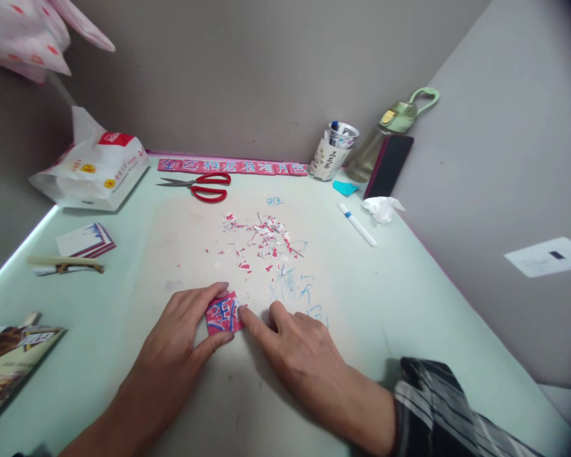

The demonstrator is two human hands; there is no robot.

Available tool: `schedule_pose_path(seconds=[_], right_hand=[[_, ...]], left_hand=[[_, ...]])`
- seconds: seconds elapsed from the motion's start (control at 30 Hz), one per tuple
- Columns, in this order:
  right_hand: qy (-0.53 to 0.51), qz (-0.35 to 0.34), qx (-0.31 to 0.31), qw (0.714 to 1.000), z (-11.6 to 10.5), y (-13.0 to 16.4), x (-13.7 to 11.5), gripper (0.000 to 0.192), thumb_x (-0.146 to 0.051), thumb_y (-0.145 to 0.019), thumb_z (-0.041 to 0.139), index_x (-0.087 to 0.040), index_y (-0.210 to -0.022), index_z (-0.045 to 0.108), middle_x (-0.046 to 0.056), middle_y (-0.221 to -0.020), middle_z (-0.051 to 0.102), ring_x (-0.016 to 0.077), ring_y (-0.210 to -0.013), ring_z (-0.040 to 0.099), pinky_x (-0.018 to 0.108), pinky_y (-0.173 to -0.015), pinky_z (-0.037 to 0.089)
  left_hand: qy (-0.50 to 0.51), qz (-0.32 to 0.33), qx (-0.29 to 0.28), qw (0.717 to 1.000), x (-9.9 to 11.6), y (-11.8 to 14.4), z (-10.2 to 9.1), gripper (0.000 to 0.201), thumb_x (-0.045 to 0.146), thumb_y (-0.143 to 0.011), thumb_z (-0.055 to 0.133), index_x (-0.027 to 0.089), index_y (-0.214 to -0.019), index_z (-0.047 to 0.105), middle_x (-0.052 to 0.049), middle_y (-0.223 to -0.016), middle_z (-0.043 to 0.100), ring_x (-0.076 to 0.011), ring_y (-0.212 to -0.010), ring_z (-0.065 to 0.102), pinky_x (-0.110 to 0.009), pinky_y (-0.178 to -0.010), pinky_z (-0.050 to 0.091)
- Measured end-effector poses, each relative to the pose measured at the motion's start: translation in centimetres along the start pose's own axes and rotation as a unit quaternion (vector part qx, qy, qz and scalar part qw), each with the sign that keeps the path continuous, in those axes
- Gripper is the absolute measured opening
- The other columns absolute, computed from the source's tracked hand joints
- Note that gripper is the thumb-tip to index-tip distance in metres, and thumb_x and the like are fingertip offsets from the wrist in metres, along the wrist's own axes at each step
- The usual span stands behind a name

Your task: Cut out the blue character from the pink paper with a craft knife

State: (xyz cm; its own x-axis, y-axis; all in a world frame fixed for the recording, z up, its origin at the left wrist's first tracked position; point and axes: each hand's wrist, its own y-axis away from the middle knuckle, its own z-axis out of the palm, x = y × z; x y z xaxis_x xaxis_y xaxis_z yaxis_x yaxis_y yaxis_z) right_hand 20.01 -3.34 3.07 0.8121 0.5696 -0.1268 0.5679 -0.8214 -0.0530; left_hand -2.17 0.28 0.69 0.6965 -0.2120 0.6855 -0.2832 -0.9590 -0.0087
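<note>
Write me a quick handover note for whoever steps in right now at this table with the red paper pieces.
Left hand: thumb and fingers around the small red paper square, flat on the table.
Right hand: forefinger tip on the square's right edge, nothing gripped.
Red scissors lie at the back, untouched; white marker to the right.
Done: row of lettered red squares along the wall; paper scraps mid-table.
Left: the square in hand is not yet in the row.

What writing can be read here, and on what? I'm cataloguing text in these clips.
Nothing reads for sure.
Red paper square between left hand and right hand: one blue character, unclear.
Row of red squares: blue characters, blurred.
Cup: vertical print, too small.
White bag: logos blurred.
Table: blue scribbles, illegible.
</note>
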Motion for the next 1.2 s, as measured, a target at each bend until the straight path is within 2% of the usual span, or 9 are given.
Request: schedule_pose_path(seconds=[0.33, 0.53, 0.63, 0.7, 0.77, 0.87, 0.97, 1.2], right_hand=[[0.043, 0.008, 0.030, 0.999, 0.1, -0.6, -0.3, 0.061, -0.003, -0.091, 0.054, -0.014, -0.148, 0.039, 0.006, -0.093, 0.059, 0.0180, -0.068, 0.054, 0.032, -0.060, 0.038], [0.090, 0.148, 0.091, 0.981, 0.2, -1.1, 3.7, 0.051, -0.004, -0.093, 0.043, -0.016, -0.143, 0.047, 0.009, -0.094, 0.064, 0.0152, -0.055, 0.052, 0.029, -0.050, 0.026], [0.017, 0.134, 0.134, 0.982, 0.3, -0.7, 4.9, 0.038, -0.012, -0.101, 0.038, -0.017, -0.137, 0.049, 0.008, -0.094, 0.067, 0.0150, -0.057, 0.054, 0.028, -0.051, 0.030], [-0.041, 0.130, 0.145, 0.980, 0.2, -0.4, 4.9, 0.023, -0.019, -0.103, 0.041, -0.015, -0.120, 0.056, 0.007, -0.091, 0.067, 0.0146, -0.059, 0.055, 0.027, -0.053, 0.034], [-0.099, 0.113, 0.138, 0.979, -0.2, -0.2, 4.7, 0.016, -0.022, -0.104, 0.044, -0.016, -0.105, 0.059, 0.005, -0.086, 0.065, 0.0137, -0.060, 0.055, 0.026, -0.056, 0.038], [-0.167, 0.035, 0.107, 0.979, -1.0, -0.1, 4.2, 0.018, -0.023, -0.105, 0.045, -0.016, -0.101, 0.062, 0.002, -0.082, 0.060, 0.0131, -0.063, 0.053, 0.026, -0.059, 0.040], [-0.178, -0.036, 0.068, 0.981, -1.3, 0.1, 3.8, 0.022, -0.023, -0.107, 0.045, -0.015, -0.101, 0.064, 0.002, -0.081, 0.058, 0.0138, -0.065, 0.052, 0.026, -0.059, 0.039], [-0.149, -0.057, 0.049, 0.986, -0.7, 0.4, 3.4, 0.024, -0.022, -0.107, 0.044, -0.016, -0.101, 0.066, 0.002, -0.082, 0.060, 0.0144, -0.064, 0.051, 0.029, -0.059, 0.037]], left_hand=[[-0.008, 0.005, 0.021, 1.000, 0.1, -0.2, 0.4, 0.049, 0.045, -0.089, 0.058, 0.023, -0.133, 0.055, -0.007, -0.132, 0.067, -0.0281, -0.127, 0.058, -0.048, -0.109, 0.048], [0.002, -0.022, 0.011, 1.000, 0.4, 0.1, 0.2, 0.052, 0.046, -0.088, 0.056, 0.024, -0.135, 0.054, -0.007, -0.132, 0.066, -0.0281, -0.127, 0.059, -0.049, -0.107, 0.049], [-0.004, -0.023, 0.015, 1.000, 0.4, 0.1, 0.2, 0.052, 0.046, -0.089, 0.056, 0.025, -0.136, 0.053, -0.007, -0.133, 0.066, -0.0281, -0.127, 0.060, -0.049, -0.107, 0.050], [-0.017, -0.014, 0.021, 1.000, 0.4, 0.2, 0.3, 0.050, 0.045, -0.090, 0.056, 0.026, -0.137, 0.052, -0.006, -0.133, 0.067, -0.0275, -0.127, 0.060, -0.048, -0.106, 0.051], [-0.031, -0.003, 0.030, 0.999, 0.2, 0.3, 0.4, 0.049, 0.043, -0.091, 0.056, 0.027, -0.137, 0.052, -0.005, -0.133, 0.067, -0.0265, -0.126, 0.060, -0.046, -0.105, 0.052], [-0.050, 0.020, 0.040, 0.998, 0.0, 0.4, 0.5, 0.047, 0.043, -0.093, 0.057, 0.027, -0.136, 0.051, -0.004, -0.132, 0.067, -0.0253, -0.124, 0.062, -0.043, -0.103, 0.053], [-0.063, 0.046, 0.050, 0.996, -0.1, 0.5, 0.5, 0.045, 0.045, -0.094, 0.056, 0.028, -0.136, 0.050, -0.004, -0.131, 0.068, -0.0248, -0.122, 0.063, -0.042, -0.100, 0.055], [-0.070, 0.054, 0.052, 0.995, 0.0, 0.5, 0.4, 0.045, 0.047, -0.095, 0.055, 0.028, -0.136, 0.051, -0.004, -0.131, 0.068, -0.0247, -0.121, 0.064, -0.042, -0.099, 0.056]])
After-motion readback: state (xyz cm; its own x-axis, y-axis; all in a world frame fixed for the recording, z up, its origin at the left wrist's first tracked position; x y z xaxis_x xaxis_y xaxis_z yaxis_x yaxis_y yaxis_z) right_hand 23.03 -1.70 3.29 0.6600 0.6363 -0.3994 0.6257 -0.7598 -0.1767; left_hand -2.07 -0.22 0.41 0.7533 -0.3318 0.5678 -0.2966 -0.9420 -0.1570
